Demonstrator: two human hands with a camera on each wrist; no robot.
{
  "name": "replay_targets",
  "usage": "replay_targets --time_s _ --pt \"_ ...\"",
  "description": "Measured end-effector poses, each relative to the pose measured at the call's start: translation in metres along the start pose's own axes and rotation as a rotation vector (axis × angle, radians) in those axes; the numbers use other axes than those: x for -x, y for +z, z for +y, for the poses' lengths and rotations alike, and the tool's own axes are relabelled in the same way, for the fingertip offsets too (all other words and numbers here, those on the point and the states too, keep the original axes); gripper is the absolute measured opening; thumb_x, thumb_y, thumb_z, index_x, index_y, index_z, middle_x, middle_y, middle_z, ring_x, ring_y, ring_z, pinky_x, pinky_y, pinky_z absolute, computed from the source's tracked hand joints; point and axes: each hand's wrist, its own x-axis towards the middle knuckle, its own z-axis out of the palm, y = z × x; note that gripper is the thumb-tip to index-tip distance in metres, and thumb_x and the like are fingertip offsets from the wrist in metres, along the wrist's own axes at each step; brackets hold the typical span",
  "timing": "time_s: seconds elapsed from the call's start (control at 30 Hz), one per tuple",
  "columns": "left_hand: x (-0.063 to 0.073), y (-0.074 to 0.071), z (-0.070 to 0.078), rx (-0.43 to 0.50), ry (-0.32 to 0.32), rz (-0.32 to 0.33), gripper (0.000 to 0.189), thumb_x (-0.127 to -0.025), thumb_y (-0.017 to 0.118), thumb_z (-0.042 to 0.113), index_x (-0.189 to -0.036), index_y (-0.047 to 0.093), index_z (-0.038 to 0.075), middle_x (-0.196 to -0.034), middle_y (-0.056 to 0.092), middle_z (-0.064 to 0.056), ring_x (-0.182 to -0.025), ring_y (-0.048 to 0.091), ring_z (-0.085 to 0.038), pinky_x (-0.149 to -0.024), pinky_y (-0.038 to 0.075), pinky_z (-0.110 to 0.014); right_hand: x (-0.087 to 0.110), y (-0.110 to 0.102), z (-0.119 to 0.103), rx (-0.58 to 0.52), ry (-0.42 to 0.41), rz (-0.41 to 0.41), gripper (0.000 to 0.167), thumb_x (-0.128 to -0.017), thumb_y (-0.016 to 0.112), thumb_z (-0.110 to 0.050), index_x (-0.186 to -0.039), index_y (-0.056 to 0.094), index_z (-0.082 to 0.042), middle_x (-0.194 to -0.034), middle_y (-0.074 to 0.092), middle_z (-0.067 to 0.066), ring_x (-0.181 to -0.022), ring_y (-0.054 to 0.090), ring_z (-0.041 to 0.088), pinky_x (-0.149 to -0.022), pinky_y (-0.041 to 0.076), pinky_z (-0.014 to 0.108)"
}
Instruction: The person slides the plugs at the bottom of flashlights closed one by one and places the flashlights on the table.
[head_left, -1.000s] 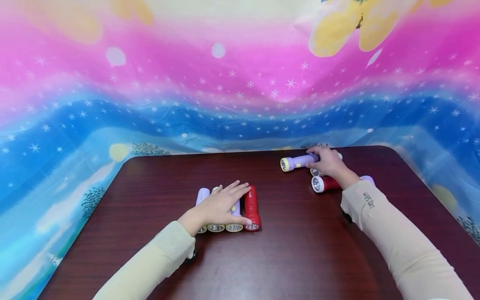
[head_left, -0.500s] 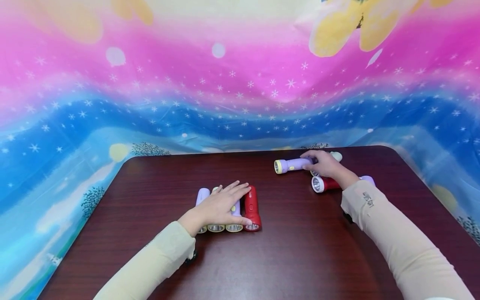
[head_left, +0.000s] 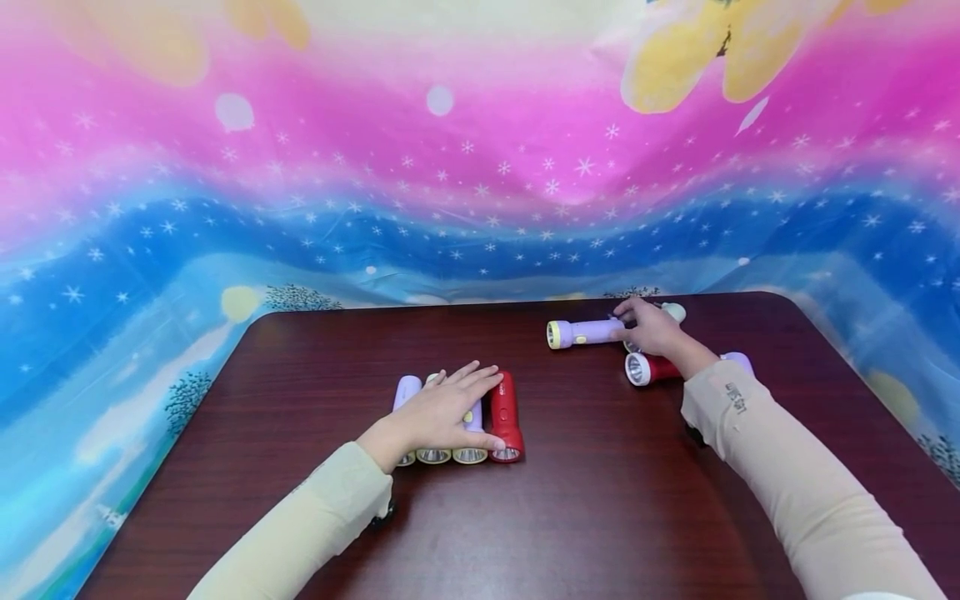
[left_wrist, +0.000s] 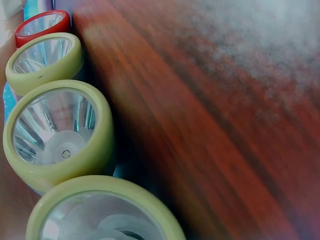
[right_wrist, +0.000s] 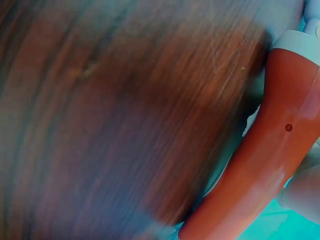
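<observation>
In the head view my left hand (head_left: 438, 415) lies with straight fingers across a side-by-side row of flashlights, its thumb by the head of the red flashlight (head_left: 504, 408) at the row's right end. Purple flashlights with yellow rims, one of them at the left end (head_left: 407, 390), make up part of the row. All lamp heads face the front; the left wrist view shows their yellow rims (left_wrist: 106, 145) lined up. At the back right, my right hand (head_left: 654, 327) pinches the tail of another purple flashlight (head_left: 588, 332) lying with its lamp to the left.
Under the right hand and wrist lie a red flashlight with a white head (head_left: 637, 369), a partly hidden flashlight with a pale green tail (head_left: 673, 312), and a purple end (head_left: 738, 361). The dark wooden table (head_left: 570, 517) ends at a patterned cloth (head_left: 480, 167) behind.
The purple flashlight in my right hand has shifted left and a little toward the front, then turned slightly straighter. My left hand has stayed on the row.
</observation>
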Motion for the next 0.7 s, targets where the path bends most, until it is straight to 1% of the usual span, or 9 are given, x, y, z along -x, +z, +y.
replay_targets --time_s 0.07,0.1,0.2,0.3,0.37,0.43,0.53,0.7 --pt "-0.0001 -0.0001 0.0003 -0.002 0.0 0.0 0.1 -0.079 0.063 0.074 -0.157 0.03 0.022 -0.164 0.028 0.002 -0.154 0.019 -0.028 -0.116 0.025 -0.066 0.0 -0.0004 -0.0006 0.025 0.003 -0.002 0.048 -0.097 0.064 -0.02 -0.134 0.048 0.006 -0.13 0.055 0.03 -0.113 0.057 0.039 -0.099 0.043 0.052" --pt "-0.0001 -0.0003 0.0005 -0.002 0.0 0.0 0.1 -0.079 0.063 0.074 -0.157 0.03 0.022 -0.164 0.028 0.002 -0.154 0.019 -0.029 -0.116 0.025 -0.066 -0.0003 -0.0005 -0.0006 0.035 0.005 -0.006 0.049 -0.097 0.064 -0.021 -0.136 0.049 0.006 -0.131 0.056 0.03 -0.114 0.056 0.039 -0.101 0.042 0.052" --pt "-0.0003 -0.0011 0.0013 -0.007 -0.003 0.001 0.1 -0.079 0.063 0.074 -0.157 0.03 0.022 -0.164 0.029 0.002 -0.154 0.019 -0.028 -0.116 0.025 -0.066 -0.0006 -0.0019 -0.0011 0.059 0.022 -0.024 0.052 -0.098 0.063 -0.025 -0.139 0.052 0.003 -0.131 0.058 0.028 -0.108 0.056 0.036 -0.096 0.044 0.049" --pt "-0.0005 -0.0018 0.0021 -0.008 -0.006 -0.003 0.099 -0.08 0.063 0.074 -0.158 0.03 0.022 -0.164 0.028 0.002 -0.154 0.019 -0.028 -0.116 0.025 -0.066 -0.0002 -0.0034 -0.001 0.094 0.035 -0.038 0.052 -0.097 0.064 -0.03 -0.138 0.055 0.001 -0.13 0.06 0.025 -0.102 0.055 0.034 -0.091 0.043 0.048" --pt "-0.0002 -0.0022 0.0028 -0.006 -0.005 -0.005 0.099 -0.08 0.063 0.073 -0.157 0.03 0.021 -0.164 0.029 0.001 -0.154 0.019 -0.029 -0.116 0.025 -0.066 -0.0001 -0.0037 -0.0001 0.102 0.032 -0.043 0.051 -0.096 0.065 -0.031 -0.136 0.057 -0.001 -0.129 0.06 0.024 -0.104 0.055 0.035 -0.095 0.04 0.051" --pt "0.0001 -0.0026 0.0033 -0.001 -0.004 -0.006 0.099 -0.08 0.063 0.073 -0.157 0.03 0.021 -0.164 0.029 0.001 -0.154 0.019 -0.03 -0.116 0.025 -0.067 0.0005 -0.0036 0.001 0.107 0.013 -0.043 0.05 -0.094 0.067 -0.031 -0.133 0.058 -0.001 -0.13 0.06 0.023 -0.111 0.055 0.037 -0.101 0.034 0.057" --pt "0.0005 -0.003 0.0037 0.005 -0.006 -0.006 0.098 -0.08 0.063 0.072 -0.157 0.031 0.02 -0.164 0.029 0.0 -0.154 0.02 -0.03 -0.115 0.025 -0.067 0.001 -0.0032 0.0034 0.086 -0.011 -0.046 0.049 -0.092 0.07 -0.03 -0.13 0.058 -0.002 -0.131 0.059 0.022 -0.12 0.053 0.04 -0.106 0.027 0.063" --pt "0.0005 -0.0025 0.0031 -0.008 -0.015 -0.006 0.099 -0.08 0.063 0.074 -0.158 0.03 0.022 -0.164 0.028 0.002 -0.154 0.019 -0.028 -0.116 0.025 -0.066 0.0015 -0.0034 0.0059 0.052 -0.04 -0.048 0.046 -0.09 0.072 -0.032 -0.123 0.057 -0.003 -0.132 0.058 0.022 -0.121 0.052 0.039 -0.105 0.028 0.061"
